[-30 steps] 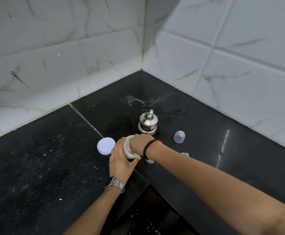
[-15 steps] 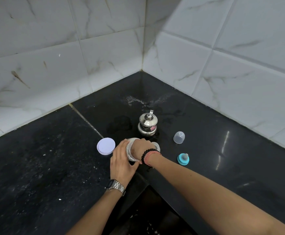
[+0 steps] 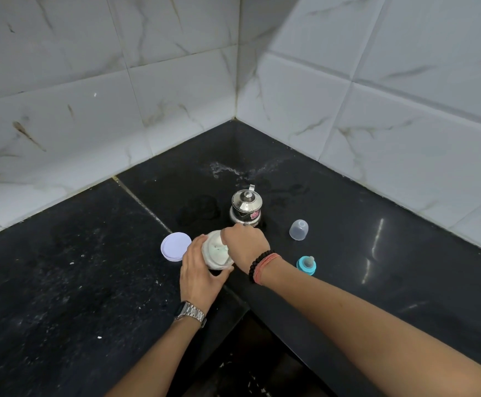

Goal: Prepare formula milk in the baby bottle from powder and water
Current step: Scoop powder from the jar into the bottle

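My left hand (image 3: pixel 197 277) curled round the side of the open powder jar (image 3: pixel 215 252), tilting its mouth toward me, with white powder showing inside. My right hand (image 3: pixel 245 244) sat over the jar's rim with the fingers bent down; whether they pinched a scoop I could not tell, since the knuckles hid the tips. A steel watch (image 3: pixel 192 312) was on my left wrist, and dark beads (image 3: pixel 257 265) and a red thread on my right. Just left of the jar its white lid (image 3: pixel 175 247) lay flat on the counter (image 3: pixel 61 296). Behind my right hand stood a small steel pot (image 3: pixel 246 206) with its lid on. To the right a clear cap (image 3: pixel 298 230) stood mouth down, and nearer me the teal collar with its teat (image 3: pixel 306 265) rested upright, the two apart. The bottle itself I could not see. The counter was black polished stone, speckled with white dust, running into a corner with a pale smear at the back. Marble-look white tiles (image 3: pixel 376 96) covered both walls, and light glinted on the stone at right.
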